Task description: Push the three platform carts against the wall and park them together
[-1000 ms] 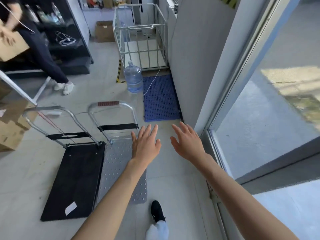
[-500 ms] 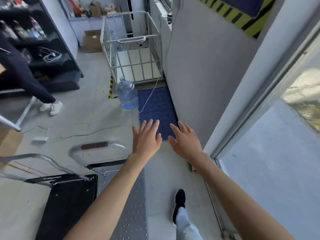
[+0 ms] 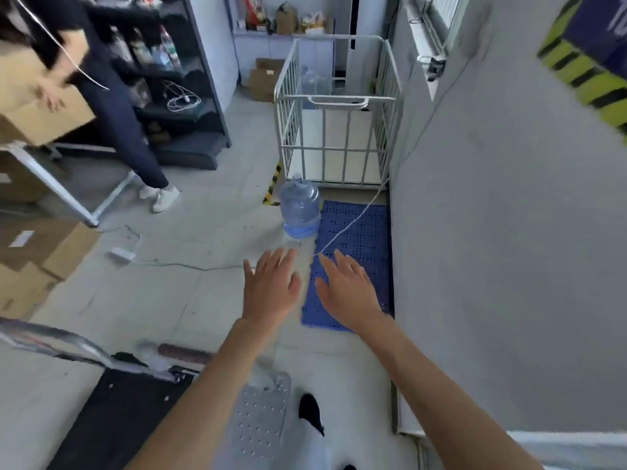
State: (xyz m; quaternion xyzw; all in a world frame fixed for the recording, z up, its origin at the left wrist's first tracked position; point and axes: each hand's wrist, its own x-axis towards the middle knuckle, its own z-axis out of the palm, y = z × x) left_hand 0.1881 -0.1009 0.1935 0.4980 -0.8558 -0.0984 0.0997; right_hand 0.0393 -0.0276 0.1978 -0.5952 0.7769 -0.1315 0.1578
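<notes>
Two flat platform carts lie at the bottom left: a black-decked cart [image 3: 115,418] and beside it a silver studded cart [image 3: 261,422] whose handle has a red grip. A third, a tall white cage cart [image 3: 336,110], stands further off against the grey wall [image 3: 492,232]. My left hand [image 3: 271,286] and my right hand [image 3: 349,293] are stretched forward, fingers spread, holding nothing, above the floor past the flat carts' handles and short of the cage cart.
A blue water jug [image 3: 300,208] and a blue floor mat [image 3: 356,266] with a white cord across it lie before the cage cart. A person carrying a cardboard box [image 3: 37,103] stands at the left by dark shelves [image 3: 169,79]. More boxes [image 3: 34,259] sit at the left.
The view has moved forward and lifted: the two flat carts have slid toward the bottom edge and the cage cart looms closer. Both hands stay spread and empty.
</notes>
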